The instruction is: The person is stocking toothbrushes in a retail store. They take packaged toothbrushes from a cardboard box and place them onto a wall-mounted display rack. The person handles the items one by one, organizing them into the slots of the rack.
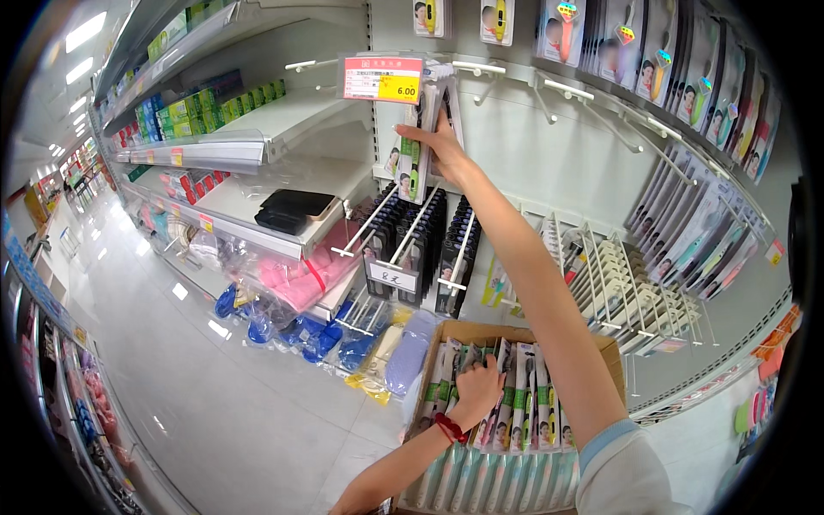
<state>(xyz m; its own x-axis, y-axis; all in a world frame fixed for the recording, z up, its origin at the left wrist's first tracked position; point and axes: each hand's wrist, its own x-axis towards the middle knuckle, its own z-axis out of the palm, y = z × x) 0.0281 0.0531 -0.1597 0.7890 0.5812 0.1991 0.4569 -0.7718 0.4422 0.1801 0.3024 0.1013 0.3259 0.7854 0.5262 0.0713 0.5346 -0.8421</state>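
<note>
My right hand (444, 148) is raised to a display hook and grips blister-packed toothbrushes (409, 161) hanging behind a red and yellow price tag (381, 80). Lower down, my left hand (478, 389), with a red bracelet (450, 427) at the wrist, is among packed toothbrushes in an open cardboard box (430, 360). Its fingers are bent at the tops of the packs; whether they grip one cannot be told. Packs with green and white cards (508, 399) stand in a row there, above another row of pale teal packs (489, 479).
Metal hooks (479, 67) stick out from the back panel. Dark packaged goods (421, 238) hang below my right hand. Shelves (309, 116) with boxes and a black case (296, 209) are at left. Bagged slippers (409, 351) lie low beside the box; more toothbrushes (702, 225) hang at right.
</note>
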